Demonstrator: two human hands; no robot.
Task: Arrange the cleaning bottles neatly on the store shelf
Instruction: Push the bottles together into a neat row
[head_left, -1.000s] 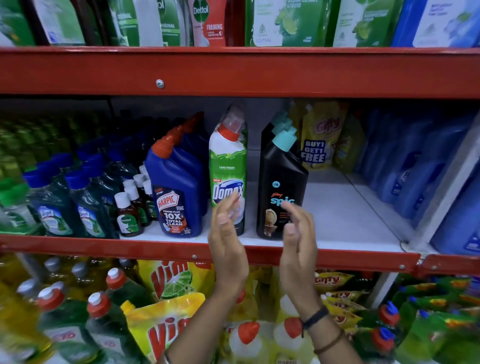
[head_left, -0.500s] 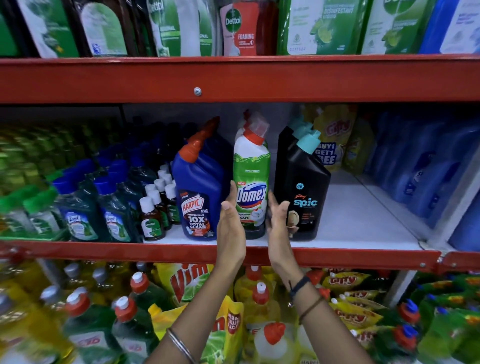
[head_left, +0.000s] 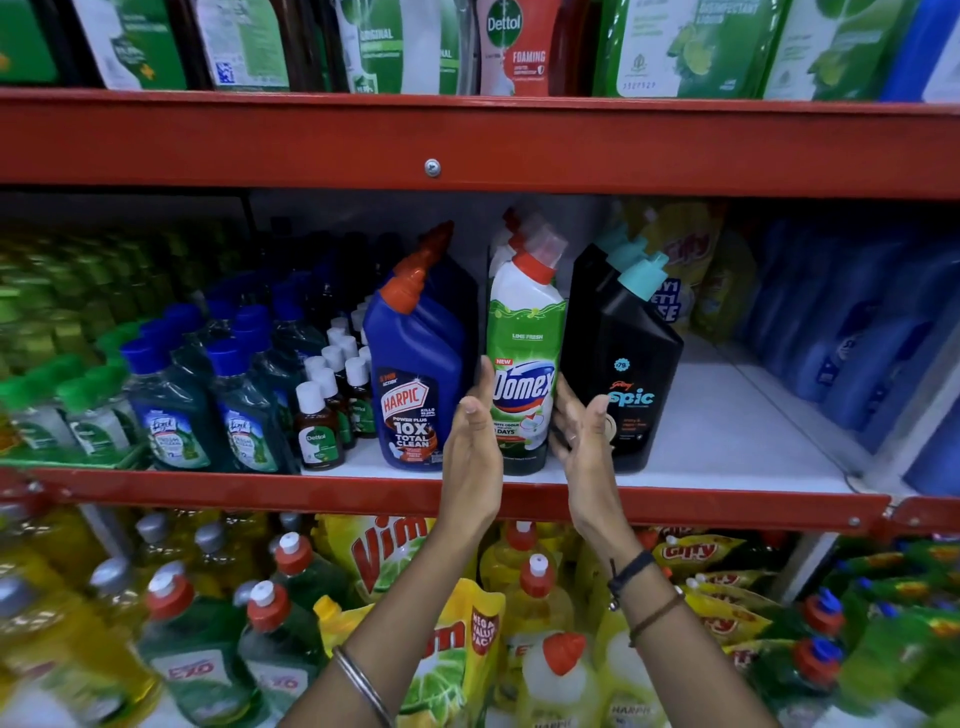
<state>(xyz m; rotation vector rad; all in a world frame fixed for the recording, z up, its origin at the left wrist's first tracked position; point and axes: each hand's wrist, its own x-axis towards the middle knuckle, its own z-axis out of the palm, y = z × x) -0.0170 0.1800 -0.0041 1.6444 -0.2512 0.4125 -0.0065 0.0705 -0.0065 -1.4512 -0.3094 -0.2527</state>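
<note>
A white-and-green Domex bottle (head_left: 524, 358) with a red cap stands upright at the front of the middle shelf (head_left: 727, 441), with more Domex bottles in a row behind it. A blue Harpic bottle (head_left: 415, 379) stands to its left and a black Spic bottle (head_left: 628, 364) to its right. My left hand (head_left: 472, 447) lies flat against the Domex bottle's left side, fingers straight. My right hand (head_left: 584, 436) presses its lower right side, between it and the Spic bottle. Both palms clasp the bottle near its base.
Small brown Dettol bottles (head_left: 317, 431) and green Lizol bottles (head_left: 176, 415) fill the shelf's left part. Yellow pouches (head_left: 680, 260) and blue bottles (head_left: 852, 338) stand at the right. Red shelf rails (head_left: 467, 140) run above and below. Vim pouches (head_left: 400, 551) and dish-liquid bottles crowd the lower shelf.
Both hands moved up from in front of the shelf edge and closed in on the two sides of the front Domex bottle. The view has come closer.
</note>
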